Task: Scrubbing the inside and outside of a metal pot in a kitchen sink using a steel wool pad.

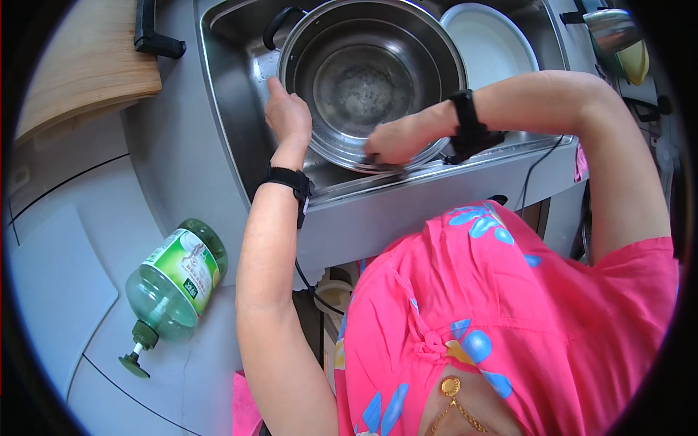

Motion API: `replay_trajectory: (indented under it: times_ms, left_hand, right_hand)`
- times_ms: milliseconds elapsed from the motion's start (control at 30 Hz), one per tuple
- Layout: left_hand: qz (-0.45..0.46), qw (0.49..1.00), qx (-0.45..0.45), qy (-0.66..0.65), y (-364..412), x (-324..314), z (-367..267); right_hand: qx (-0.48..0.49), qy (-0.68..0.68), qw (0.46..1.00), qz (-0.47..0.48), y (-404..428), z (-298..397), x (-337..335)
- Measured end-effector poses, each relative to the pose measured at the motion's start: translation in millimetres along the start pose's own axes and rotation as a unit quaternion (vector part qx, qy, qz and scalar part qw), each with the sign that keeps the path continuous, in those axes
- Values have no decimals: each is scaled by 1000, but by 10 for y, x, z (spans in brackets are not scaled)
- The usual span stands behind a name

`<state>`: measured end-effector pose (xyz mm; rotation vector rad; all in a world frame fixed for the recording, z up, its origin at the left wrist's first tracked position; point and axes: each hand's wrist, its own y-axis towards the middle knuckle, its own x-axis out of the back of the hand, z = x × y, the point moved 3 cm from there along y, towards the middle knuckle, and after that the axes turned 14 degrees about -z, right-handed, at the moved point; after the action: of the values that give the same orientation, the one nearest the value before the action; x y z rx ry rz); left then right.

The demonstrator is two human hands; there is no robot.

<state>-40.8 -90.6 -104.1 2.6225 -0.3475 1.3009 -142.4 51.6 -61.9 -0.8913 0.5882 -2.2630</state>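
A wide stainless steel pot (362, 71) with black side handles sits in a metal sink (234, 82). Its inner bottom has pale, cloudy patches. My left hand (289, 113) holds the pot at its left side, thumb pointing away from me; the other fingers are mostly hidden. At the near rim, my right hand (398, 143) is blurred and pinches a small dark scrubbing pad (376, 160) against the pot; its exact kind is unclear. Behind my right forearm, a white basin (488, 46) lies in the sink to the right of the pot.
A green detergent pump bottle (174, 283) stands on the left. A wooden board (92, 60) with a black bracket (158, 43) is at the upper left. Black cables (531, 169) hang by the counter's front edge. A metal vessel (613, 30) is at the far right.
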Motion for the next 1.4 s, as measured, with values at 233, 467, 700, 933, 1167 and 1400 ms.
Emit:
replay_trajectory:
  times_ms: [233, 467, 700, 933, 1167, 1400]
  left_hand:
    - [-8, 1000, -13, -2, -3, 3, -76]
    - [-10, 1000, -7, -3, -19, -5, -50]
    - [-15, 1000, 1, 8, -8, 4, -43]
    - [1, 1000, 11, 1, -23, -6, -85]
    - [-5, 1000, 3, 19, -16, -13, -52]
    - [-17, 1000, -9, 10, -33, 3, -7]
  right_hand:
    - [4, -117, 993, 27, -452, -318, -129]
    - [106, -109, 988, -38, -696, -359, -97]
    - [132, -31, 979, -150, -528, -200, -209]
    - [79, -82, 985, -128, -579, -281, -250]
    - [10, -189, 979, -81, -827, -435, -118]
    - [115, 51, 974, -186, -511, -126, -254]
